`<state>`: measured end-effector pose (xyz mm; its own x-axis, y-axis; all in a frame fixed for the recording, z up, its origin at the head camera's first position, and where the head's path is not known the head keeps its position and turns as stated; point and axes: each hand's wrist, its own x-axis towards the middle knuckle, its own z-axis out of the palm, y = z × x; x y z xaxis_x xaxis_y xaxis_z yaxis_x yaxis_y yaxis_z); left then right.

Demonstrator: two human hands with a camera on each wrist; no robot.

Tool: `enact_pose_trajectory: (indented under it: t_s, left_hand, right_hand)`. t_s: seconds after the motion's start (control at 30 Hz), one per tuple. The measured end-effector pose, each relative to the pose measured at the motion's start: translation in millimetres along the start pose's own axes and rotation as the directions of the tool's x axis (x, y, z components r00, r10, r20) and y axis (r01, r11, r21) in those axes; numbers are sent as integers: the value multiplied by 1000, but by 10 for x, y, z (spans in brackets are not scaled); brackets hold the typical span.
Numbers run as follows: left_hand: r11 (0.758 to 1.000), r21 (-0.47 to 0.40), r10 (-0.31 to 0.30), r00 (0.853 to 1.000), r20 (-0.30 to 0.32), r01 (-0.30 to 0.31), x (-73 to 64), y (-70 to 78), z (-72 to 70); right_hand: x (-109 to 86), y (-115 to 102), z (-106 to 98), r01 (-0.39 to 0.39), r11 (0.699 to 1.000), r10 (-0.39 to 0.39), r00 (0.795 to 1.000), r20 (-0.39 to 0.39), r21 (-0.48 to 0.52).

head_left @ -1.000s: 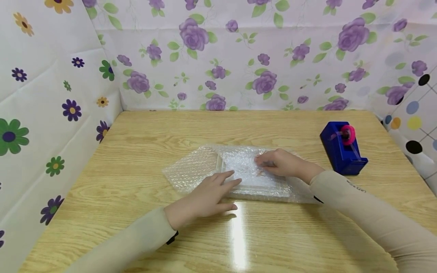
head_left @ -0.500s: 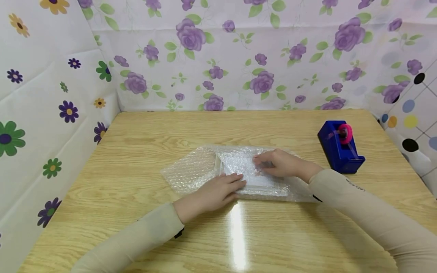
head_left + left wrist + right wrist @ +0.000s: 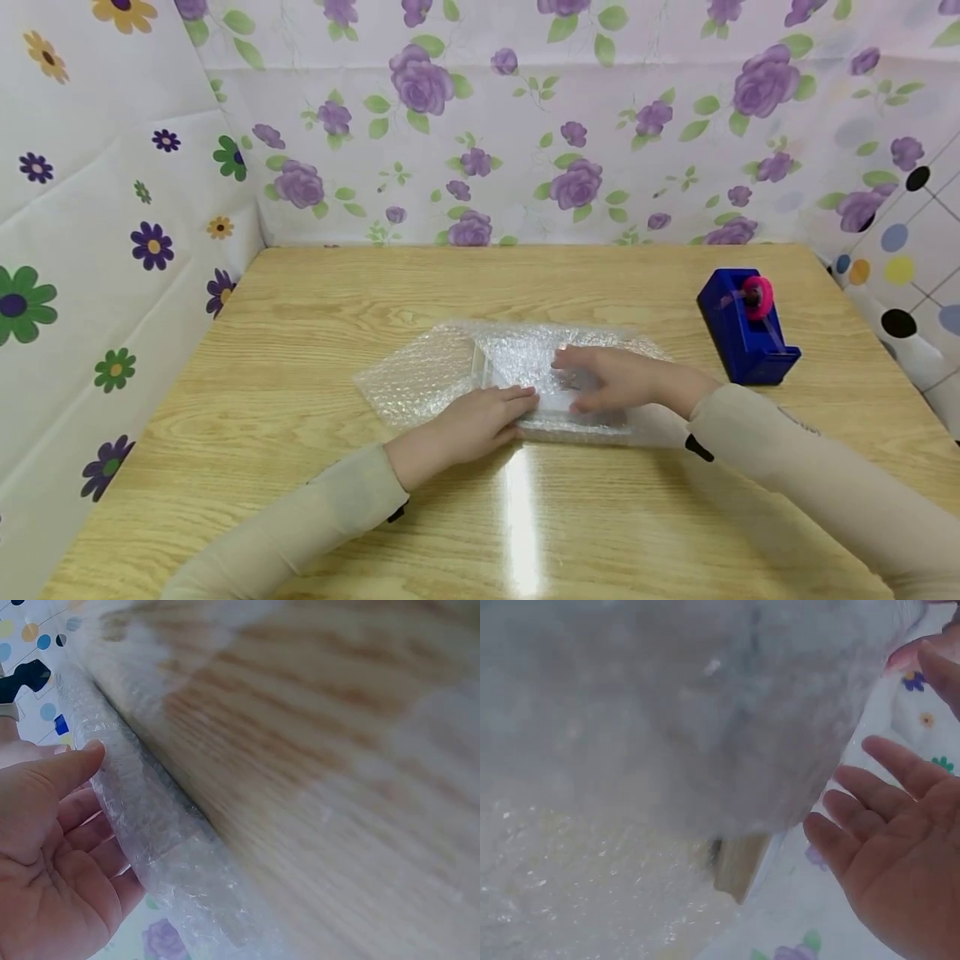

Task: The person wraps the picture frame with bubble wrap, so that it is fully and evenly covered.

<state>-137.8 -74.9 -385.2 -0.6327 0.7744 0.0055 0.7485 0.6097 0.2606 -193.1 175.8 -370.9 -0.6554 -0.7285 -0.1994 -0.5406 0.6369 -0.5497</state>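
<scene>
Clear bubble wrap (image 3: 412, 375) lies on the table around a flat, pale-edged frame (image 3: 480, 365); a corner of that frame (image 3: 741, 870) peeks out in the right wrist view. One loose flap of the wrap points left. My left hand (image 3: 468, 421) rests its fingers on the near left part of the bundle, and in the left wrist view its thumb is along the wrap's near edge. Over the bundle's right half, my right hand (image 3: 615, 379) has its fingers extended and spread; nothing is between them. Whether its fingertips touch the wrap is hard to tell.
A blue tape dispenser (image 3: 746, 329) with a pink-cored roll stands at the right, behind my right forearm. The wood-grained table (image 3: 337, 283) runs back to a flowered cloth (image 3: 510, 117), and patterned cloths hang on both sides.
My left hand has come down and right onto the bundle's near edge. The right hand's bent fingers have straightened and spread. The bundle stays in about the same place.
</scene>
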Motion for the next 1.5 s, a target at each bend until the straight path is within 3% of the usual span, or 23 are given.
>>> enact_pose_trajectory:
  t_s: [0.4,0.83,1.1,1.27,1.37,1.5]
  left_hand:
    - [998,-67,-23,1000,-5,23,27,12,-5]
    - [997,-74,-32,999,-17,31,28,14,33]
    - [988,-132,-80,997,11,81,15,14,-8]
    - [963,-231,-137,990,33,141,-47,-2,-26]
    - [941,-297,-169,986,-7,160,-118,-38,-12]
    - [871,-460,-245,964,-106,171,-220,-100,15]
  right_hand:
    - [-159,-332,325,8,996,-14,998,-59,-92]
    - [-198,-301,476,47,981,-72,989,-128,-189]
    - [-188,-288,520,59,971,-99,981,-166,-233]
    - [-175,-279,547,60,970,-105,977,-183,-235]
    - [-176,-278,565,64,966,-119,971,-207,-252]
    - [-176,-265,581,72,959,-137,965,-224,-273]
